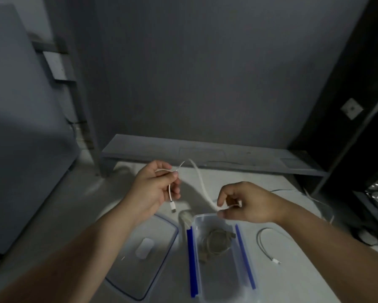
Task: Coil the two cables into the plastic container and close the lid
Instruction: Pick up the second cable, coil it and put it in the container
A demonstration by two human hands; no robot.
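Observation:
Both hands hold one white cable (200,180) above the table. My left hand (156,189) pinches it near one end, and its plug (173,208) dangles below the fingers. My right hand (244,203) pinches the cable further along, just over the far rim of the clear plastic container (242,270). The cable arcs up between the two hands. The container has blue clip flaps on both long sides and a coiled grey cable (216,240) lies inside. Its clear lid (144,254) lies flat to the left. Another thin white cable (265,241) lies on the table to the right.
The white table (85,206) carries a low grey shelf (205,153) along the wall at the back. A small grey object (186,216) sits just behind the container. More white wires (314,200) trail off the right edge near dark furniture (358,106).

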